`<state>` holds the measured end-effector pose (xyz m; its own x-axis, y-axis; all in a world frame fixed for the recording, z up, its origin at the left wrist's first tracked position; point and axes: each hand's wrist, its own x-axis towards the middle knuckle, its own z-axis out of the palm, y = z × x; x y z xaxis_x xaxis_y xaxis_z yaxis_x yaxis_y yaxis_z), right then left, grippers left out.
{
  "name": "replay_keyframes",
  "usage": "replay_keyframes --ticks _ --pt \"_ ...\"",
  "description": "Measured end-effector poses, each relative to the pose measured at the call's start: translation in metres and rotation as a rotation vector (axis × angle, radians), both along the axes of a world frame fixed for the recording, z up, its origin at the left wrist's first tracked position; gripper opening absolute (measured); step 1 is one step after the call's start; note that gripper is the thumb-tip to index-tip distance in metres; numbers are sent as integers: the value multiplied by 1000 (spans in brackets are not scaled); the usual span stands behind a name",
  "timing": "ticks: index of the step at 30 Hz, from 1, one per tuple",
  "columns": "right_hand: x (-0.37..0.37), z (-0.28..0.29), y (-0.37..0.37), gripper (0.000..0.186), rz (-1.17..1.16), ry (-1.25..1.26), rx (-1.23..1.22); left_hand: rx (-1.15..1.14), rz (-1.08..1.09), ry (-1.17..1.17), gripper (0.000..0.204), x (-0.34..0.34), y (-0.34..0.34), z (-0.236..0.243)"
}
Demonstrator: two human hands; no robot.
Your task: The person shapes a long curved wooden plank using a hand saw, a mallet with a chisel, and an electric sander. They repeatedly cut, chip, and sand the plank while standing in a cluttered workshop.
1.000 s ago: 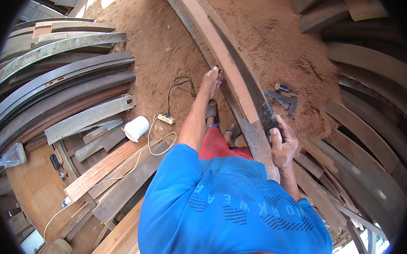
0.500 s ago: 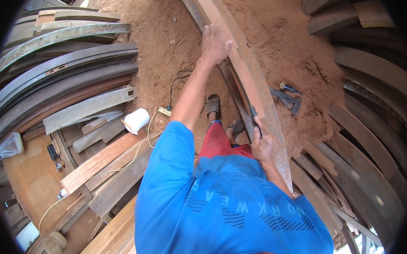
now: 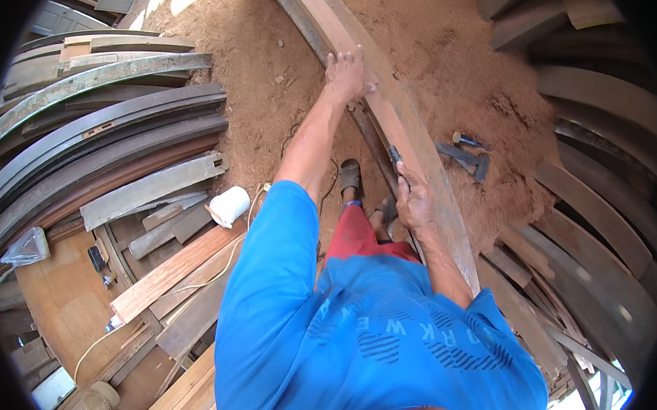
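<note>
Sawdust ground across the far middle, reddish and loose. Curved dark beams stacked at the left, more curved timbers fanned down the right. Blue shirt filling the near middle, red shorts just beyond it, sandalled foot planted on the sawdust.

Long pale plank running from the far middle down to the near right, raised off the ground and slightly bowed, a darker board lying close along its left edge. Left hand stretched far out, laid over the plank's left edge, fingers curled down onto the wood in a grip. Right hand nearer, closed around the same edge at about mid-length; small dark piece poking up just beyond its knuckles, too small to tell what.

Flat boards lying at the near left beside a brown tabletop. White cup on its side near those boards, thin cord trailing past it. Clear plastic bag at the far-left edge of the tabletop. Dark metal tools on the sawdust just right of the plank.
</note>
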<state>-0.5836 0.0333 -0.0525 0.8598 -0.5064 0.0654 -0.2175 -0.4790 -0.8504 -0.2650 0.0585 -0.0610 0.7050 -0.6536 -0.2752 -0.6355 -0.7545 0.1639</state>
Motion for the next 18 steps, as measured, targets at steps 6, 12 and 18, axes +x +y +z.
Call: replay_keyframes --ticks 6,12,18 --pt "-106 16 12 27 -53 211 122 -14 17 50 110 5 7 -3" --pt "7 -17 -3 29 -11 77 38 55 30 39 109 7 -2 -2" --pt "-82 66 -27 28 -187 359 354 -100 154 286 90 33 6 2"
